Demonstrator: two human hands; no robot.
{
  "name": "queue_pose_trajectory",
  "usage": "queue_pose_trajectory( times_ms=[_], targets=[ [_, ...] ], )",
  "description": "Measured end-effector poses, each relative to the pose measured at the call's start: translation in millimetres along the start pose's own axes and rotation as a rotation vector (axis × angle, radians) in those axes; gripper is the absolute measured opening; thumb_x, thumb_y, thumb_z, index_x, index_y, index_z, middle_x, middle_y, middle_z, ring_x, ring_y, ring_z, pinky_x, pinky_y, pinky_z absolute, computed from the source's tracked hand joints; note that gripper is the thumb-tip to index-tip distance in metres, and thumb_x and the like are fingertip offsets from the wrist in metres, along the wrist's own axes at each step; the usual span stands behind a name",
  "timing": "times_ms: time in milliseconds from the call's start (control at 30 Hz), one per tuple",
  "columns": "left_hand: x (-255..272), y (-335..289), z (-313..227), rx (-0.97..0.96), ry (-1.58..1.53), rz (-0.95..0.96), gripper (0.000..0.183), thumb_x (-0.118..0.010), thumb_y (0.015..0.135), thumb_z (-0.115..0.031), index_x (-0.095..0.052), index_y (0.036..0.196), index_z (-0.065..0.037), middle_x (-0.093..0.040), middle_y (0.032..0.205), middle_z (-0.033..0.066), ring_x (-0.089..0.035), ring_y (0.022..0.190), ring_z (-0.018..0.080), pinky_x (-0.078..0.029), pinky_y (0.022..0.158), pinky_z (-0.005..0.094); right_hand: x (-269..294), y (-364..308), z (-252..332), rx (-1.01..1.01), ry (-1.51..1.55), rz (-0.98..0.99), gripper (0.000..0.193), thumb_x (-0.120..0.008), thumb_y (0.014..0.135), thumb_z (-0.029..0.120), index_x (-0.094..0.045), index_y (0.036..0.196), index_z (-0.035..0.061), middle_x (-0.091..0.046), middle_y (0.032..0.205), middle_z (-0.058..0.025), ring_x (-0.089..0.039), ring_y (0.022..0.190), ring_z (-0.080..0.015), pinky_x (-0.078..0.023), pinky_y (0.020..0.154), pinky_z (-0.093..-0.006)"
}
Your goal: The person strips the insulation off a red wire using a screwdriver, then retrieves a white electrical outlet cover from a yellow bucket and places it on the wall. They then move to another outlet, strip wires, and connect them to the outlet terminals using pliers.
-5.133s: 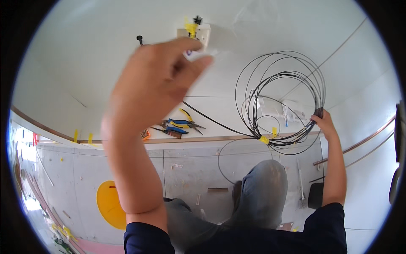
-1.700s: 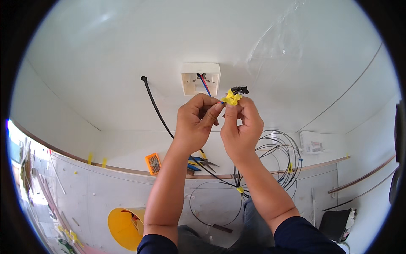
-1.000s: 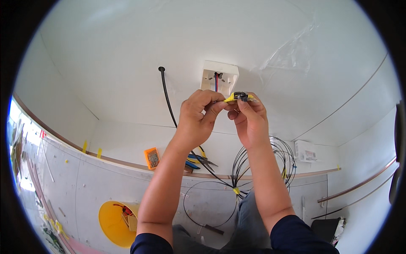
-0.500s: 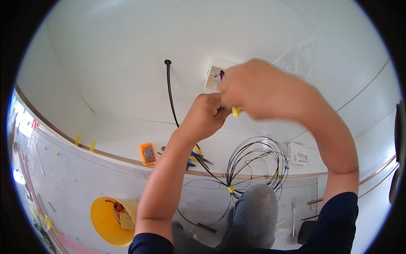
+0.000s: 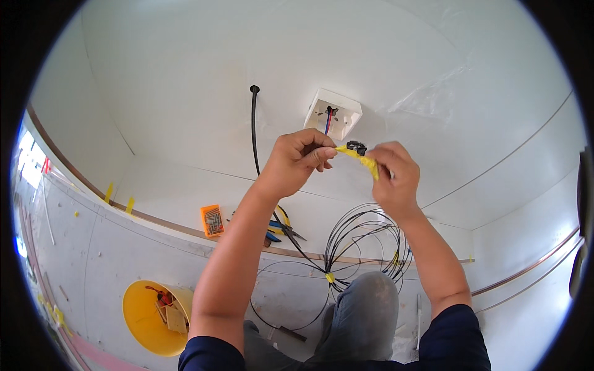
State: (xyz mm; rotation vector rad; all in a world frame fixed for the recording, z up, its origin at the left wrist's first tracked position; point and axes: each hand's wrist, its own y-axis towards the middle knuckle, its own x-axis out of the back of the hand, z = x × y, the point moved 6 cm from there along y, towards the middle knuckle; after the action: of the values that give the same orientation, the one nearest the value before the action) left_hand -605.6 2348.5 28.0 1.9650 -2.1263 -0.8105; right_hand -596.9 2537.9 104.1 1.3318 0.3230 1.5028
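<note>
A limp yellow strip (image 5: 357, 159), perhaps tape, is stretched between my hands below the wall box. My left hand (image 5: 301, 154) pinches one end of it between thumb and fingers. The other end is in the fingers of my right hand (image 5: 394, 175), which is slightly blurred. A small dark crumpled piece (image 5: 356, 147) shows along the strip's upper edge; I cannot make out what it is. Just above, an open white wall box (image 5: 344, 106) has red and blue wires (image 5: 328, 123) coming out of it, their lower ends hidden by my left hand.
A black cable (image 5: 253, 133) leaves a hole in the white panel and runs behind my left forearm. On the ledge lie an orange box of screws (image 5: 213, 221), pliers (image 5: 288, 229) and a coil of thin black cable (image 5: 337, 247). A yellow bucket (image 5: 139, 318) stands lower left.
My right hand has moved down and right from in front of the wall box, so the box and its wires now show. The yellow strip is now spread out between both hands.
</note>
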Motion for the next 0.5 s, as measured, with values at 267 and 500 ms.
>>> queue_pose_trajectory(
  times_ms=[267, 500],
  targets=[
    [-16.4, 4.5, -2.8, 0.066, 0.230, 0.111, 0.007, -0.068, 0.098, -0.004, -0.071, 0.096, 0.002, -0.066, 0.082, 0.0020, -0.059, 0.073, 0.0113, -0.054, 0.069, 0.0285, -15.6, 80.7, -18.1, -0.100, 0.169, 0.405, 0.016, -0.068, 0.084, -0.006, -0.075, 0.096, 0.0030, -0.067, 0.090, -0.0035, -0.056, 0.070, -0.0123, -0.043, 0.062, -0.0259],
    [-11.3, 4.4, -7.8, -0.053, 0.420, 0.031, 0.007, -0.069, 0.094, -0.001, -0.071, 0.100, 0.002, -0.069, 0.080, 0.0140, -0.058, 0.066, 0.0208, -0.050, 0.065, 0.0334, -21.9, 70.7, 86.1, 0.703, -0.466, 0.651, 0.016, -0.071, 0.070, 0.004, -0.069, 0.084, 0.0110, -0.052, 0.076, -0.0013, -0.059, 0.070, -0.0185, -0.044, 0.050, -0.0339]
  ],
)
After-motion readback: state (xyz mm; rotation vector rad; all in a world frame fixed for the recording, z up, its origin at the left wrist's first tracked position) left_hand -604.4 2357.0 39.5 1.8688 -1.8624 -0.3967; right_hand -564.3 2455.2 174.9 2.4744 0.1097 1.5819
